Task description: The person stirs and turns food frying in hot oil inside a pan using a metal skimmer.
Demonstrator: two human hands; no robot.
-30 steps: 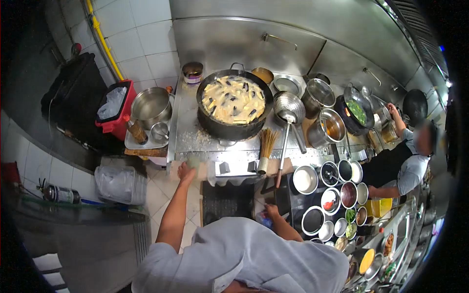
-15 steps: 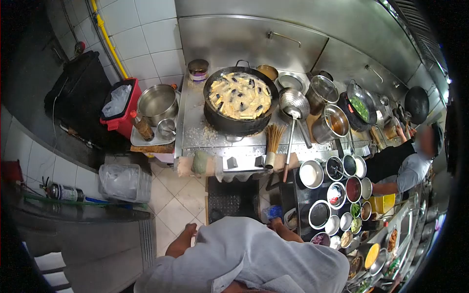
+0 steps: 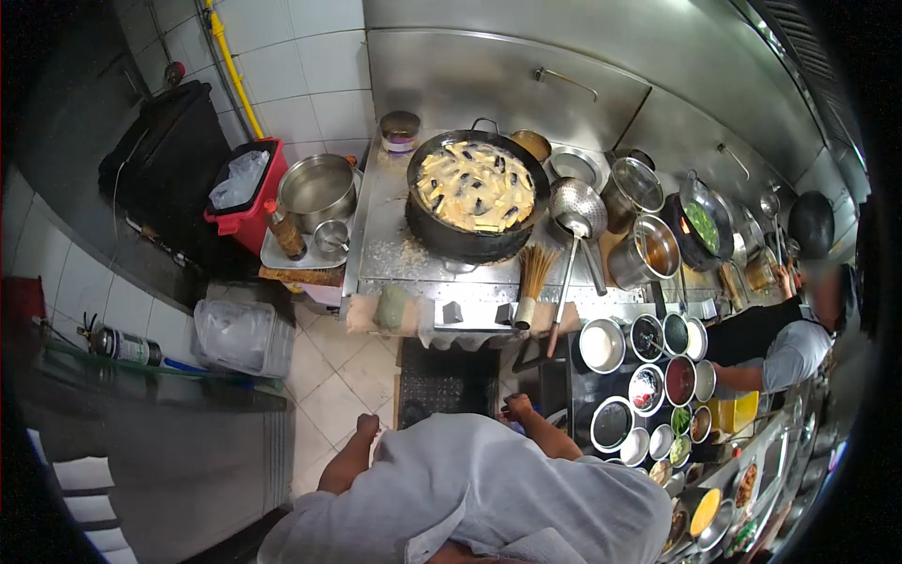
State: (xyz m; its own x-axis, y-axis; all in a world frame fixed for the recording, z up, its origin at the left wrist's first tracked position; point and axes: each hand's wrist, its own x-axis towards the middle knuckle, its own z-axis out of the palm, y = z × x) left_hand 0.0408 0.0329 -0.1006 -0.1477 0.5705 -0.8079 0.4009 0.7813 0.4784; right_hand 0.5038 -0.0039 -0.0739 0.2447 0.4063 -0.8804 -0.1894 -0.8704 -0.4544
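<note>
My left hand hangs low beside my shirt, over the tiled floor, with its fingers curled in. On the other side, my right hand is raised in front of my body, also with curled fingers. I see nothing in either hand. Both are apart from the stove ahead. A large black wok stands there, full of bubbling liquid with pale yellow strips and dark pieces. To its right, a perforated skimmer lies with its long handle toward me, beside a bamboo brush.
Left of the stove are a steel pot, a bottle and a red bin. Bowls of ingredients crowd the right counter. A co-worker stands at the far right. A dark mat lies on the floor.
The view has shifted slightly, so the stove sits a little further right. My right hand has come up and forward; my left hand has risen slightly. The co-worker remains at the right.
</note>
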